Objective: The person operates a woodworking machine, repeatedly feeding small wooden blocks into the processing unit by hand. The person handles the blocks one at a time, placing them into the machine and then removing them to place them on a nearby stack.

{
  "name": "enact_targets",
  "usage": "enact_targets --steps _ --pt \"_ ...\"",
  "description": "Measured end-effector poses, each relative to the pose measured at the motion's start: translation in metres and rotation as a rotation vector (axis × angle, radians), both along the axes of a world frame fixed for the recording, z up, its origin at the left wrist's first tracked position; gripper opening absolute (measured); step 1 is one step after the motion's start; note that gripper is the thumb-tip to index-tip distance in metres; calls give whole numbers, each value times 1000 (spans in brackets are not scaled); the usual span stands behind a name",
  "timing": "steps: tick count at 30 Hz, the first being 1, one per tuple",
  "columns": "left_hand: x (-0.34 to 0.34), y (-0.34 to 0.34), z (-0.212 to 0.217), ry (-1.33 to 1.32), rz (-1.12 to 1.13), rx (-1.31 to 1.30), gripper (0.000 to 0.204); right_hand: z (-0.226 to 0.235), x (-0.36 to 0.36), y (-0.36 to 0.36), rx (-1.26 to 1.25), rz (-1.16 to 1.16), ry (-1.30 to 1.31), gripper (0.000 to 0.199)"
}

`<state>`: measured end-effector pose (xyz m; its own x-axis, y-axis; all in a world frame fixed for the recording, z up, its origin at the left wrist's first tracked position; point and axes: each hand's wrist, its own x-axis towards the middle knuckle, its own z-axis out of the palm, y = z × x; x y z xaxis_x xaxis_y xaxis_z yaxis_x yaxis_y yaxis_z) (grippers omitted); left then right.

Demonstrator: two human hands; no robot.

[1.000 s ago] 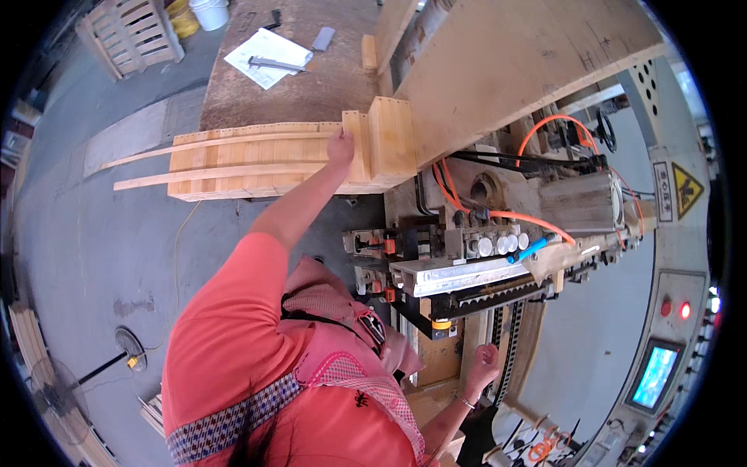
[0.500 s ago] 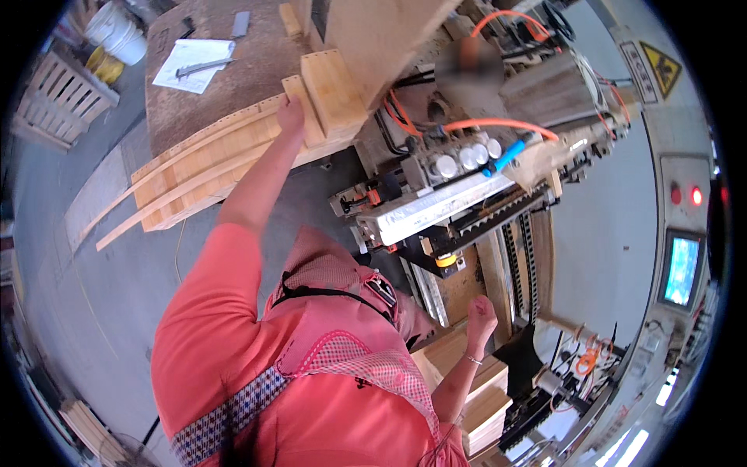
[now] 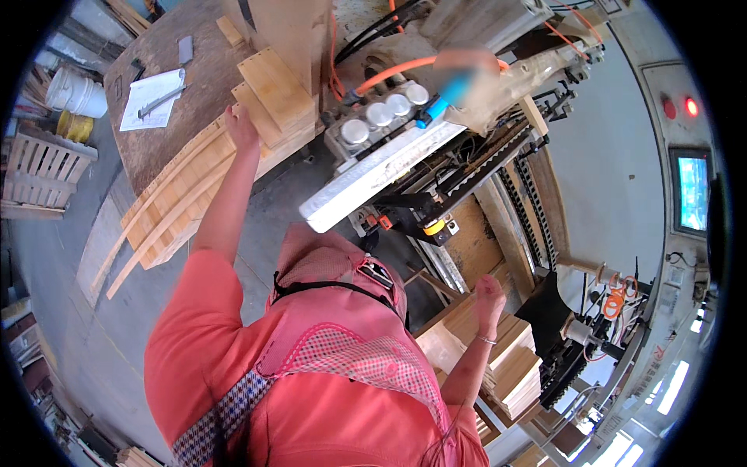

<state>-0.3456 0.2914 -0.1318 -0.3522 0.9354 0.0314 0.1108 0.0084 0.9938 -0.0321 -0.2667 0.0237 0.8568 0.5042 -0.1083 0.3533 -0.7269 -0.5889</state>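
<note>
At the upper left, my left hand is closed at the end of a short wooden board, with its fingertips partly hidden. Beside it, a thicker wooden block lies on the same pile. Long, thin wooden strips run from near that hand toward the lower left, over a row of pale boards. My right hand is curled into a fist above stacked wooden boards; whatever may be inside the fist is hidden.
Machinery with a white bar and orange hoses reaches in close on the right. A brown table carries a paper sheet and a caliper. A lit screen is at far right. A wooden pallet is at far left.
The view has turned, so the table, boards and machine sit further left in it. My left hand stays at the board end. My right hand is still a fist over the stacked boards.
</note>
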Motion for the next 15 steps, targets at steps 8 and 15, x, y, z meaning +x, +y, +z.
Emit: enact_targets --steps 8,15 --pt "18 -201 42 20 -550 -113 23 31 115 59 9 113 -166 15" --pt "218 -297 129 -201 -1087 -84 14 63 250 165 115 309 -361 23"
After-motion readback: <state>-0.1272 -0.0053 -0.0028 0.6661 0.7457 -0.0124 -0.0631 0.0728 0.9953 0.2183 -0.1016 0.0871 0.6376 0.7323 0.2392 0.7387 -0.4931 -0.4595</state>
